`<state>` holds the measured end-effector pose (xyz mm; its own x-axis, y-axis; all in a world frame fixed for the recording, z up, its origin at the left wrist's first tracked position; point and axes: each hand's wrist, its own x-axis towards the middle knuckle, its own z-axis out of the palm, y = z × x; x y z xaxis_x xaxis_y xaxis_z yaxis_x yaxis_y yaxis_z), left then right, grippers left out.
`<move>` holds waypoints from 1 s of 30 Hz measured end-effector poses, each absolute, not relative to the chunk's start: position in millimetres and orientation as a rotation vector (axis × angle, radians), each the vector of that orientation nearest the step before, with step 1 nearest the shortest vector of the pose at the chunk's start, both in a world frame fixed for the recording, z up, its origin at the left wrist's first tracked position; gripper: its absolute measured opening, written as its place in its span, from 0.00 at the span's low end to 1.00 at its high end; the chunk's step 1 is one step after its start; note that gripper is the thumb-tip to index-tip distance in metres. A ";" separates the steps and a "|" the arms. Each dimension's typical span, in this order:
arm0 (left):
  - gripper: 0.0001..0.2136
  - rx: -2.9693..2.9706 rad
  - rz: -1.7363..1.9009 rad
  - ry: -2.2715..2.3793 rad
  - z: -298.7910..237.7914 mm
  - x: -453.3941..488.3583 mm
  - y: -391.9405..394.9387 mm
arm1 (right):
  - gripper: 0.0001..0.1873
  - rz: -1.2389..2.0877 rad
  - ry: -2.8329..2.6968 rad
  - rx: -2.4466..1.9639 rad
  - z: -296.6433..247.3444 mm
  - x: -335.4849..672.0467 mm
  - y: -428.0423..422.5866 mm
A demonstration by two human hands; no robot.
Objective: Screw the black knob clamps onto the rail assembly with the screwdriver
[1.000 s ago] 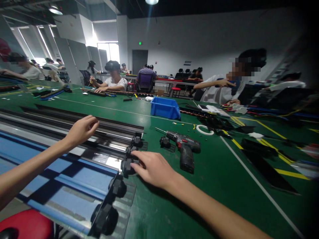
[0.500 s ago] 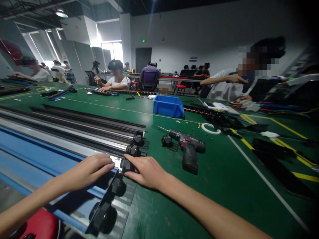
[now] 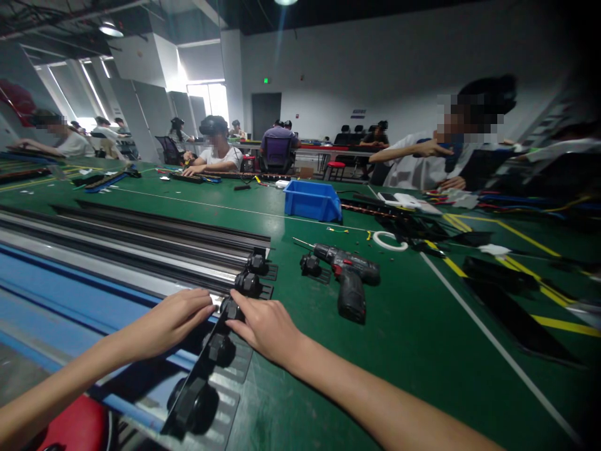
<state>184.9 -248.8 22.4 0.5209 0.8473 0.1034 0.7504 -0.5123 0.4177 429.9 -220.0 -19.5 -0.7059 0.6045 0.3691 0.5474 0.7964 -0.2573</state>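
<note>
My left hand presses its closed fingers on the end of a silver metal profile, whose grip side is partly hidden under the palm. My right hand pinches a black cable gland on an end plate at that profile's tip, thumb below and index finger above. Behind it, two more profile ends carry black glands. In front, nearer to me, sit a larger gland and another gland, on slotted black end plates.
A black cordless drill lies to the right, with a loose gland on a slotted plate beside it. Farther back are a blue bin and a white ring. Co-workers sit around the green table. A red stool stands below.
The gland in my right hand has shifted slightly left, nearer my left fingertips, and the bright gap between the hands has narrowed. The whole view has moved a little.
</note>
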 end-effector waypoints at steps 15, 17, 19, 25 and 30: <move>0.16 2.658 0.646 1.550 66.8 182.9 -198.1 | 0.18 0.440 -2.160 -1.025 -4.2 462.2 -190.7; 0.17 2.659 0.609 1.537 67.4 185.7 -175.1 | 0.18 0.429 -2.141 -1.079 -8.0 465.5 -182.1; 0.18 2.700 0.531 1.501 60.2 189.3 -158.6 | 0.20 0.418 -2.170 -1.066 -12.6 467.4 -178.2; 0.17 2.761 0.608 1.511 36.1 186.7 -151.4 | 0.18 0.308 -2.168 -1.063 -14.0 470.1 -163.3; 0.17 2.715 0.711 1.610 47.0 187.8 -131.5 | 0.18 0.271 -2.229 -1.099 -8.6 461.7 -132.7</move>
<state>187.8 -131.5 47.0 0.4096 0.8126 0.4147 0.8537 -0.5016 0.1396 461.7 -132.7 -8.6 -0.4531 0.7707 0.4480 0.6409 0.6309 -0.4372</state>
